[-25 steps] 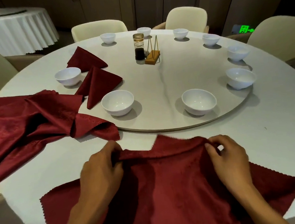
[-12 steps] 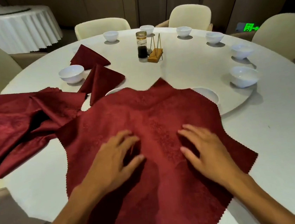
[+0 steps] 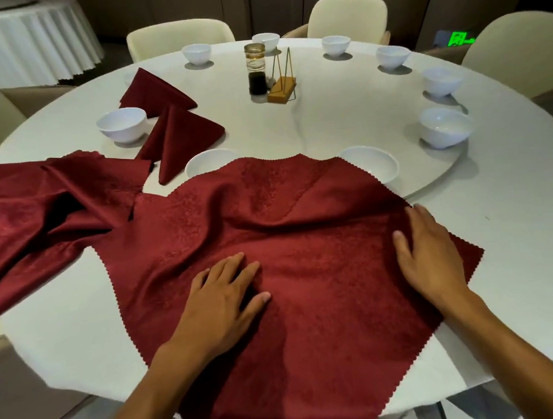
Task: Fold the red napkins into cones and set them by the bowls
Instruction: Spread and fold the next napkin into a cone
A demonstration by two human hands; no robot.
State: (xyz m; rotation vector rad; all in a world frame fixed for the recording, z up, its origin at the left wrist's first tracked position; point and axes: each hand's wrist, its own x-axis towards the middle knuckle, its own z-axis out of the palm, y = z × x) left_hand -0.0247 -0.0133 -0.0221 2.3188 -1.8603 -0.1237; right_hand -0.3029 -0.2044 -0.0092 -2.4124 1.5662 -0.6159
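A large red napkin (image 3: pixel 310 274) lies spread and wrinkled on the white round table (image 3: pixel 510 217) in front of me. Its far edge drapes over the rims of two white bowls (image 3: pixel 371 164). My left hand (image 3: pixel 220 302) presses flat on the napkin's middle with fingers straight. My right hand (image 3: pixel 425 254) lies flat on its right side, fingers pointing away. Two folded red cones (image 3: pixel 177 138) lie on the turntable beside a white bowl (image 3: pixel 122 123) at the left. Several more white bowls (image 3: pixel 445 126) ring the turntable's right and far side.
A heap of loose red napkins (image 3: pixel 28 220) covers the table's left edge. A dark sauce jar (image 3: pixel 256 70) and a wooden holder (image 3: pixel 282 91) stand at the turntable's centre. Cream chairs (image 3: pixel 179 36) surround the table. Another clothed table (image 3: pixel 18 39) stands at the far left.
The napkin, held bunched at its far edge a second ago, was flung open over the table. Both hands now press flat on it, and my right hand has slid outward to the right.
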